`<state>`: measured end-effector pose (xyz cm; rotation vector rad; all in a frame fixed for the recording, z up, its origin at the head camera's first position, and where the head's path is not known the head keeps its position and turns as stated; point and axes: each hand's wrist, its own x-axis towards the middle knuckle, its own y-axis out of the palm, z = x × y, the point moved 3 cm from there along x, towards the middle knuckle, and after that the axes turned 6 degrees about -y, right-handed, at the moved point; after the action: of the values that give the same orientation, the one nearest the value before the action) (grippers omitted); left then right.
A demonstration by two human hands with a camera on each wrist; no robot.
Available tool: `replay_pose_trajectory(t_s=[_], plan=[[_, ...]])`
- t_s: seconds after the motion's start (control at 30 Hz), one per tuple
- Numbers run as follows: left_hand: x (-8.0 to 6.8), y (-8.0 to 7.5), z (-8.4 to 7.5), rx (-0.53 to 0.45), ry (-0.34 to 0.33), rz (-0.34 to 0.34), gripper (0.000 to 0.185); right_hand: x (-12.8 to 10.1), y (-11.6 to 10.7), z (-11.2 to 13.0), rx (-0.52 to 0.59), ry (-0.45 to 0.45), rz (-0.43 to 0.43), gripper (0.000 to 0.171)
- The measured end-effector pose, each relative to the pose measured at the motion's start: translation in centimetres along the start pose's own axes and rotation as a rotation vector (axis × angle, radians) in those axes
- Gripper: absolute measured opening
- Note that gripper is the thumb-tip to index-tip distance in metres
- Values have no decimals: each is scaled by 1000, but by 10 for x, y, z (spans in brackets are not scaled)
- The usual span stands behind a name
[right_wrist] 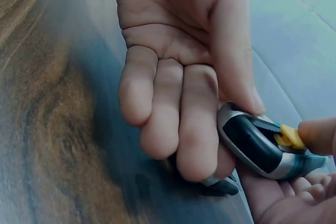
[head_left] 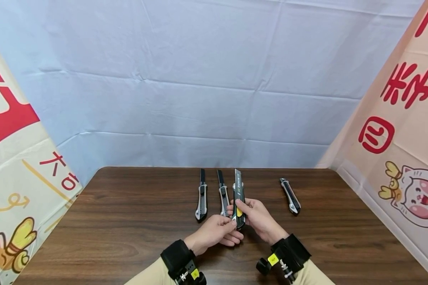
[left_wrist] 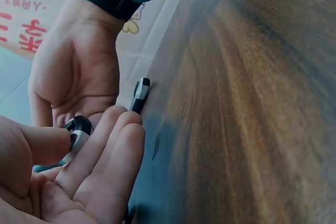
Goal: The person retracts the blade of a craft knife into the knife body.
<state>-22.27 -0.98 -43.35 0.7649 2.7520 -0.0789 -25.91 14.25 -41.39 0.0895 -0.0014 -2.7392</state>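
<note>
Both hands hold a black and grey utility knife (head_left: 239,194) with a yellow slider (right_wrist: 290,137), tilted up above the table. My left hand (head_left: 215,231) pinches its lower end between thumb and forefinger; the other left fingers (right_wrist: 197,124) stretch out underneath. My right hand (head_left: 262,219) grips the knife from the right, its thumb on the yellow slider. Grey and black utility knives lie on the table: one on the left (head_left: 201,198), one beside it (head_left: 223,194) partly behind the hands, and one apart on the right (head_left: 290,196). Silver edges behind the held knife are mostly hidden.
The dark wooden table (head_left: 128,217) extends on both sides of the hands. A pale blue cloth (head_left: 199,79) hangs behind it, and printed cloths hang at the left (head_left: 18,178) and right (head_left: 396,178). Each wrist wears a black camera cuff (head_left: 290,255).
</note>
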Motion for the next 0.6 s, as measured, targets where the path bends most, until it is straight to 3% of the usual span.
replay_pose_trajectory(t_s=[0.6], plan=[[3, 0, 2, 12, -19, -13, 35, 0, 2, 1, -22, -20, -3, 46]])
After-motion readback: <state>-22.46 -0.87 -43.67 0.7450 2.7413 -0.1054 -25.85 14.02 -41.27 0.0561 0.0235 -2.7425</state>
